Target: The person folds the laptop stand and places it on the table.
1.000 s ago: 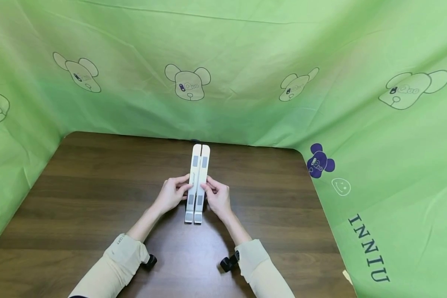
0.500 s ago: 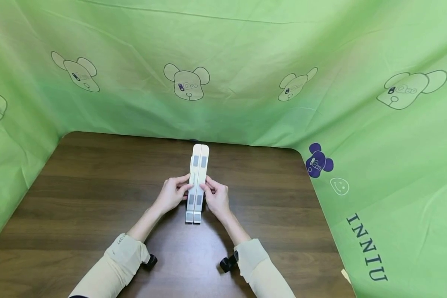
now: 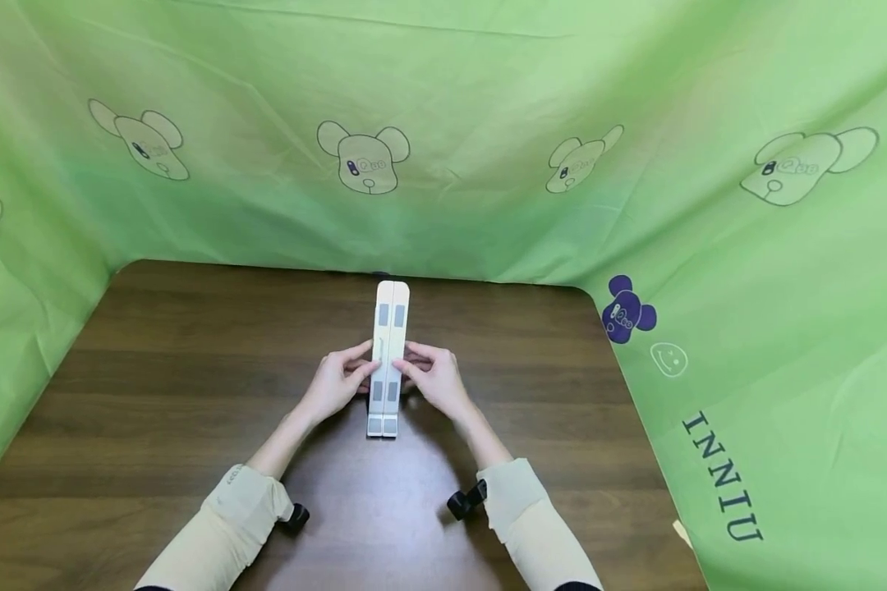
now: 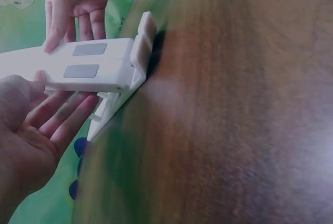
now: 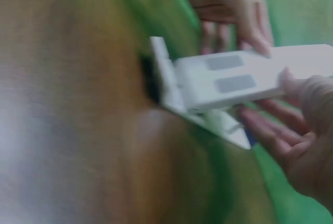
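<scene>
1. While the white folding stand [image 3: 389,349] sits near the middle of the wooden table [image 3: 192,394], toward its far edge, squeeze it evenly.
2. The left hand [image 3: 333,384] pinches the left bar [image 3: 381,330], thumb on top; the right hand [image 3: 438,382] grips the right bar [image 3: 397,332] likewise. Match their pressure so the seam stays level.
3. Mind fingertips around the lower plate [image 4: 109,110]; the right wrist view is blurred, so their exact contact there is hard to tell.

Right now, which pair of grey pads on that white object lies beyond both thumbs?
The far pair of grey pads, by the rounded end of the white object. The other two pairs sit on the near side of both thumbs.
</scene>
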`<action>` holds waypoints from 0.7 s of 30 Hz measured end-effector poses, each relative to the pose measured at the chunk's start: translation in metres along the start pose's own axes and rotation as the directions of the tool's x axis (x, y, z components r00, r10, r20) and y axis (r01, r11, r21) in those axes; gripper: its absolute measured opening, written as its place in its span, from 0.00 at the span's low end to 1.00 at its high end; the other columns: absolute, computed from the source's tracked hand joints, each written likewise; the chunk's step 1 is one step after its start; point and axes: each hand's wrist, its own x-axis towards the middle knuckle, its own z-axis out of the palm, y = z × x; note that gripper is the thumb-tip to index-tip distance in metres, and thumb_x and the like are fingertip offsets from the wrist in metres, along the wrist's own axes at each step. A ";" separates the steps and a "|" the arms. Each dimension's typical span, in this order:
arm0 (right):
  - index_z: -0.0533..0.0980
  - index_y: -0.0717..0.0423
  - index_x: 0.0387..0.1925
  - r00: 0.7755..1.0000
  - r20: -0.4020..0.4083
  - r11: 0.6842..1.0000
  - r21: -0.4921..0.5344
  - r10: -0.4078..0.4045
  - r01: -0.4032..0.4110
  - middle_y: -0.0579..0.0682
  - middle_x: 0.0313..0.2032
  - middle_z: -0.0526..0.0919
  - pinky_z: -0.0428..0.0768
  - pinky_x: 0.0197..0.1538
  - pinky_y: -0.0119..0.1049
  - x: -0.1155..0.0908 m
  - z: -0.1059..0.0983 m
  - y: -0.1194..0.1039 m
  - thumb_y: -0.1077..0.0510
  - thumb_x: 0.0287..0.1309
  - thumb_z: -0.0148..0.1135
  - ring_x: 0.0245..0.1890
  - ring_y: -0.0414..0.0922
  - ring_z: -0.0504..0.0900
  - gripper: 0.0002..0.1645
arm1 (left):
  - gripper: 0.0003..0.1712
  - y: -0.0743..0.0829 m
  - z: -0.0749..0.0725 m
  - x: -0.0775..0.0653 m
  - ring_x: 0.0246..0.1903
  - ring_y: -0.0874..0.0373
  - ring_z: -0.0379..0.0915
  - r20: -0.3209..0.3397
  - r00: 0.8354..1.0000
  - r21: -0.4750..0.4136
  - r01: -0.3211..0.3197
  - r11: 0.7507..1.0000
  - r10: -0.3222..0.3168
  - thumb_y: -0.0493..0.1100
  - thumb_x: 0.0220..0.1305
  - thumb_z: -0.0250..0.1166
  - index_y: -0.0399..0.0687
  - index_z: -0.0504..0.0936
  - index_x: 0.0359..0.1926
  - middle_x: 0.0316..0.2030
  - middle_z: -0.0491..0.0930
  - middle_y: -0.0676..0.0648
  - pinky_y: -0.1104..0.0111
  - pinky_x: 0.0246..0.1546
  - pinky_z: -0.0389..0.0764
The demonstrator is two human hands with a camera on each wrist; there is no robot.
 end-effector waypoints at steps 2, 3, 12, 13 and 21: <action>0.80 0.76 0.64 0.999 0.035 0.999 -0.035 0.024 -0.023 0.74 0.51 0.90 0.95 0.51 0.46 0.005 -0.009 -0.005 0.69 0.69 0.71 0.49 0.66 0.93 0.24 | 0.32 -0.001 -0.002 -0.002 0.44 0.38 0.93 -0.002 1.000 -0.020 0.007 1.000 -0.007 0.31 0.79 0.64 0.27 0.69 0.78 0.53 0.88 0.23 0.59 0.44 0.95; 0.81 0.75 0.64 0.998 0.046 0.998 -0.050 0.030 -0.027 0.73 0.53 0.90 0.94 0.55 0.45 0.008 -0.014 -0.008 0.69 0.69 0.71 0.51 0.66 0.93 0.24 | 0.32 -0.002 -0.004 -0.003 0.46 0.37 0.93 0.001 1.000 -0.026 0.007 1.000 -0.007 0.31 0.79 0.65 0.26 0.69 0.78 0.53 0.88 0.23 0.59 0.46 0.95; 0.75 0.73 0.71 0.984 0.160 0.990 0.104 0.077 -0.095 0.73 0.66 0.82 0.88 0.67 0.42 0.042 -0.049 -0.035 0.69 0.74 0.65 0.63 0.60 0.90 0.27 | 0.26 -0.010 -0.012 -0.011 0.55 0.46 0.91 0.135 0.990 -0.041 0.043 0.998 -0.037 0.33 0.74 0.70 0.18 0.79 0.66 0.58 0.86 0.24 0.74 0.53 0.90; 0.74 0.74 0.72 0.980 0.177 0.980 0.160 0.090 -0.119 0.75 0.68 0.80 0.88 0.67 0.41 0.046 -0.051 -0.039 0.70 0.74 0.64 0.62 0.57 0.90 0.28 | 0.27 -0.011 -0.014 -0.011 0.55 0.50 0.91 0.158 0.986 -0.076 0.069 0.995 -0.056 0.33 0.75 0.70 0.18 0.78 0.67 0.59 0.85 0.23 0.74 0.53 0.89; 0.68 0.77 0.75 0.952 0.252 0.927 0.285 0.173 -0.244 0.78 0.72 0.75 0.90 0.63 0.39 0.074 -0.050 -0.051 0.76 0.73 0.61 0.46 0.37 0.90 0.33 | 0.33 -0.019 -0.019 -0.007 0.50 0.69 0.86 0.253 0.957 -0.219 0.197 0.956 -0.140 0.31 0.75 0.68 0.17 0.69 0.74 0.65 0.80 0.20 0.74 0.56 0.89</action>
